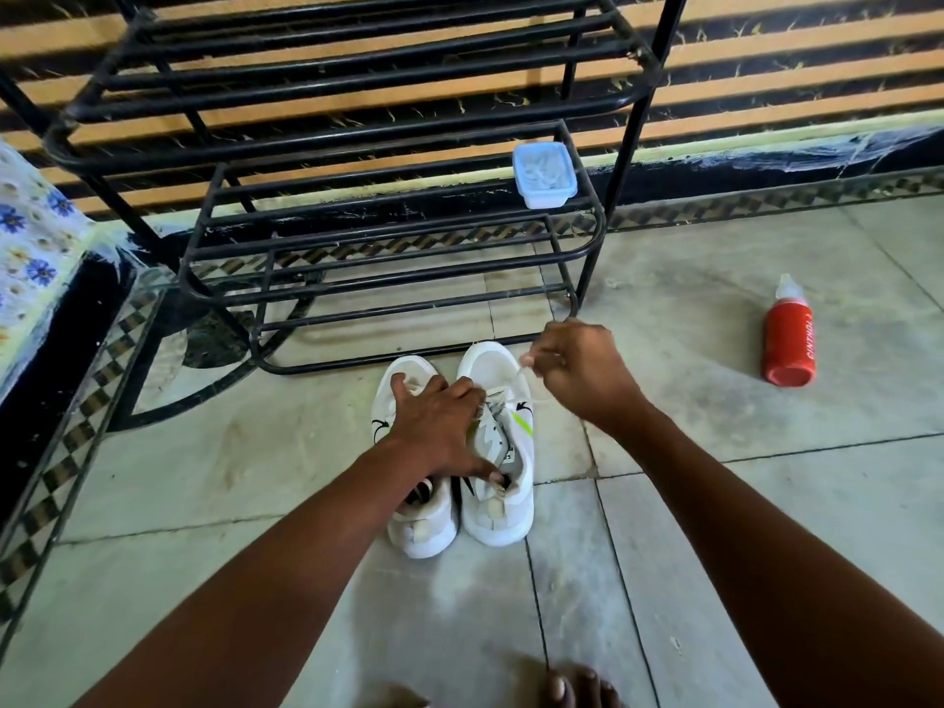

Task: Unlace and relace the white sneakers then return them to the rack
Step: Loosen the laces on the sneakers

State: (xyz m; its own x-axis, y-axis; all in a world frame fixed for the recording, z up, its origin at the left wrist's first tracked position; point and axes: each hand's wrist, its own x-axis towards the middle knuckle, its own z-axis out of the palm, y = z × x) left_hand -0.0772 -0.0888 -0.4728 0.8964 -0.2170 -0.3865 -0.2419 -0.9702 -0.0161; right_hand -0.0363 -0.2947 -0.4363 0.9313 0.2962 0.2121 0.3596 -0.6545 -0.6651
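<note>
Two white sneakers stand side by side on the tiled floor, toes toward the black metal rack [393, 247]. The left sneaker [424, 523] is partly under my left forearm. The right sneaker [503, 503] has a green stripe on its side. My left hand [439, 426] lies spread across both shoes, fingers pressing on the right sneaker's tongue and collar. My right hand [582, 375] is above the right shoe's toe, fingers pinched on a white lace [516, 378] pulled up taut from the eyelets.
A small clear plastic box [544, 173] sits on the rack's upper right corner. A red bottle [789, 342] lies on the floor to the right. A flowered cloth [36, 237] covers something at the left edge. My toes [577, 689] show at the bottom.
</note>
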